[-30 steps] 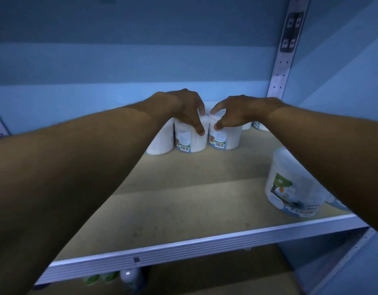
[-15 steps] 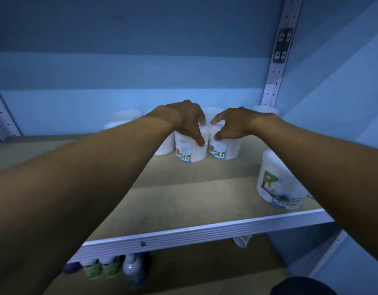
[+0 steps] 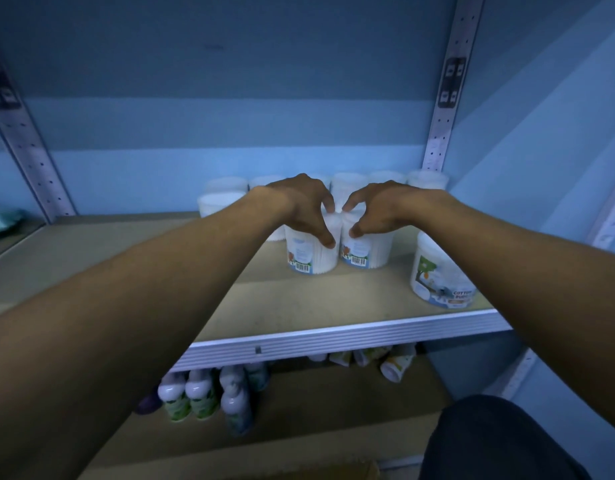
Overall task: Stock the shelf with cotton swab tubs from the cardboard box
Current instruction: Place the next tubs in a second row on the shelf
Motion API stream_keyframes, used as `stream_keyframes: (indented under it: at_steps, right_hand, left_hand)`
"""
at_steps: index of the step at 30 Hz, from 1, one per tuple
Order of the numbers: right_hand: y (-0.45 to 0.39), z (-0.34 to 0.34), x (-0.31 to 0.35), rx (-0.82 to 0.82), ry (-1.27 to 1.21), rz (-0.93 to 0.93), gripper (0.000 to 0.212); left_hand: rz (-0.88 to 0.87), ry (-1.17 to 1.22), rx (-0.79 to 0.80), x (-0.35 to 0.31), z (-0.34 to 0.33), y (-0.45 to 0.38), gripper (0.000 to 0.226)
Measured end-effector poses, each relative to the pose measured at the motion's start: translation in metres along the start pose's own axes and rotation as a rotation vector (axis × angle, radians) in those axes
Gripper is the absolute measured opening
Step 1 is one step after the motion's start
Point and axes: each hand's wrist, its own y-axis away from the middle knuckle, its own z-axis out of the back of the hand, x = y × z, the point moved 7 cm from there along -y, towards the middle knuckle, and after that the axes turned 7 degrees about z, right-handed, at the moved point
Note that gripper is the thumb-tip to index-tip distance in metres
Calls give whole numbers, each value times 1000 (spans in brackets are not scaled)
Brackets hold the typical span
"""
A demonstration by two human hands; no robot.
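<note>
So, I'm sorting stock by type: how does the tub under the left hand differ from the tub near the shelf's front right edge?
The left-hand tub is smaller and gripped from above by the left hand; the front-right tub is wider and untouched. Both are white, upright, labelled.

blue wall (image 3: 229,126); perforated metal uprights (image 3: 441,126); dim bluish light

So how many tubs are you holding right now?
2: the left hand grips the left tub, the right hand the right tub, side by side on the shelf. Back tubs stand behind, some possibly hidden.
</note>
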Motion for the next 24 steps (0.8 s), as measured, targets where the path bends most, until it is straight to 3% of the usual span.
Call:
stream_keyframes:
  at_steps: [24]
  right_hand:
    - [78,-1,25,35,-39,130,56]
  left_hand:
    - [-2,-50,-31,-11,5,80,83]
